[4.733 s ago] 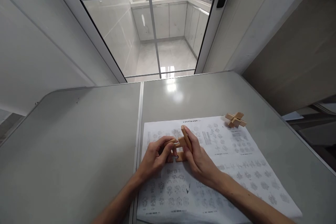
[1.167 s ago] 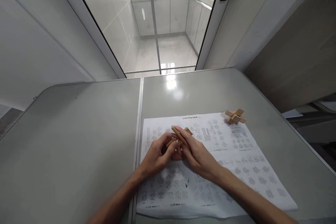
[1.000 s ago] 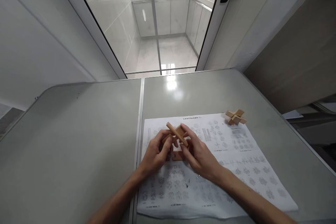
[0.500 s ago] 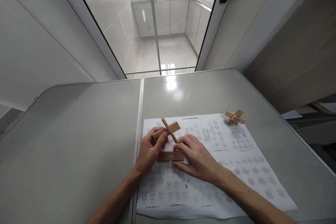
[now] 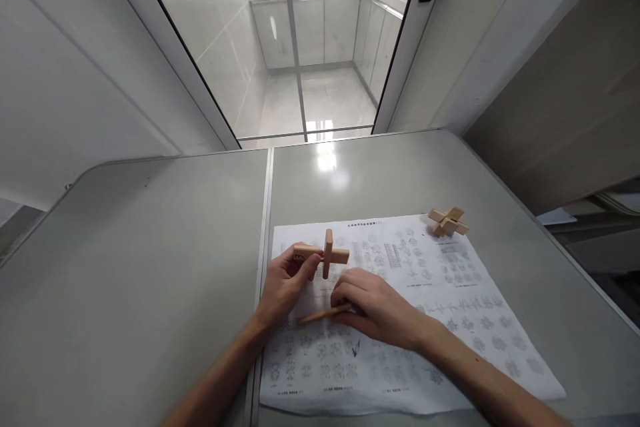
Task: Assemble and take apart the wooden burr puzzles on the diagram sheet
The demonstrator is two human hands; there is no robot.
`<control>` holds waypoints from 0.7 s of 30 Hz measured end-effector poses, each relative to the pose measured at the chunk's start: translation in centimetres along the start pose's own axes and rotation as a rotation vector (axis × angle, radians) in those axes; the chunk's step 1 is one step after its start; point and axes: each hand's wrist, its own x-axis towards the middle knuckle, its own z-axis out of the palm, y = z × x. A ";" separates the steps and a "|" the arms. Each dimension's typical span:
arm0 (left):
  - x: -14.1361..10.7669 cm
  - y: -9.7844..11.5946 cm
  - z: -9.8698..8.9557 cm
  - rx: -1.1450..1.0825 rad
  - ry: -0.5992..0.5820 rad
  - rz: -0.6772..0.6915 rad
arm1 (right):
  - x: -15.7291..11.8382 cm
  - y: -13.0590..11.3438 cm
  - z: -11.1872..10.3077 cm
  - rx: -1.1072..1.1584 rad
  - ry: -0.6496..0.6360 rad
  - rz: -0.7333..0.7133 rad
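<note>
My left hand pinches two interlocked wooden puzzle pieces that cross each other, one lying sideways and the other standing across it. A dark mark shows on the left end of the sideways piece. Just below and to the right, my right hand is closed on a flat wooden puzzle piece, seen nearly edge-on and slightly blurred. Its notch is out of sight at this angle. Both hands are over a printed sheet of puzzle diagrams.
An assembled wooden burr puzzle sits on the sheet's far right corner. The grey table has a metal seam left of the sheet. Beyond its far edge stands a glass door, with a brown panel at right.
The crossed pieces have turned in my left hand, so one now stands more upright. My right hand has picked up the notched piece and tipped it edge-on.
</note>
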 end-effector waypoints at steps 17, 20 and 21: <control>-0.2 0.3 0.4 -0.007 -0.282 0.086 | -0.1 0.6 -2.2 1.125 0.380 0.377; -0.3 0.5 0.5 0.001 -0.314 0.083 | -0.2 0.7 -2.2 1.152 0.363 0.396; -0.3 0.5 0.5 0.001 -0.325 0.078 | -0.2 0.7 -2.2 1.159 0.350 0.395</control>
